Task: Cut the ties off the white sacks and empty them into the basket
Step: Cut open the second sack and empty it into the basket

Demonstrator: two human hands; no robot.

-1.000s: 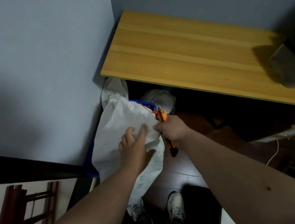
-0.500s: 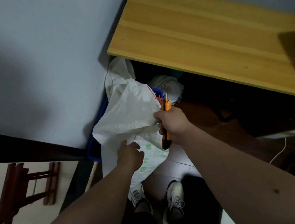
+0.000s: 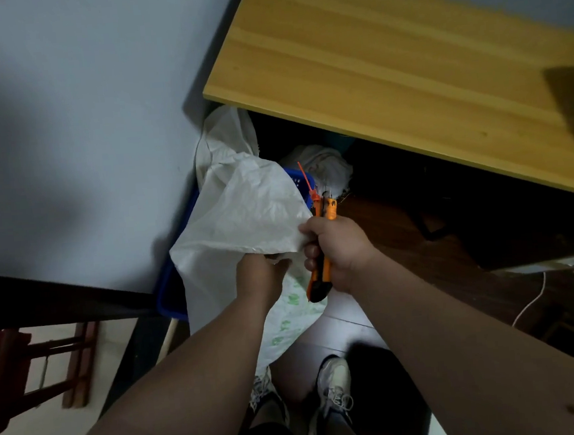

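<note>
A white woven sack (image 3: 244, 217) with green print hangs over the blue basket (image 3: 170, 295) by the wall. My left hand (image 3: 259, 278) grips the sack's lower fold from underneath. My right hand (image 3: 336, 247) holds an orange and black utility knife (image 3: 322, 266) upright and also pinches the sack's upper edge. A thin red tie (image 3: 308, 183) sticks up beside the knife's tip. A second white sack (image 3: 224, 136) leans against the wall behind the basket. Most of the basket is hidden by the sack.
A wooden table (image 3: 386, 62) overhangs the basket at the upper right. Under it lies a bundle of white cloth (image 3: 322, 166) on dark floorboards. A red-brown stool (image 3: 33, 367) stands at the lower left. My shoes (image 3: 330, 395) are below the sack. A white cable (image 3: 532, 301) runs at right.
My left hand slid down the sack and then came up under its fold. My right hand raised the sack's edge and the knife slightly. The view shifted closer.
</note>
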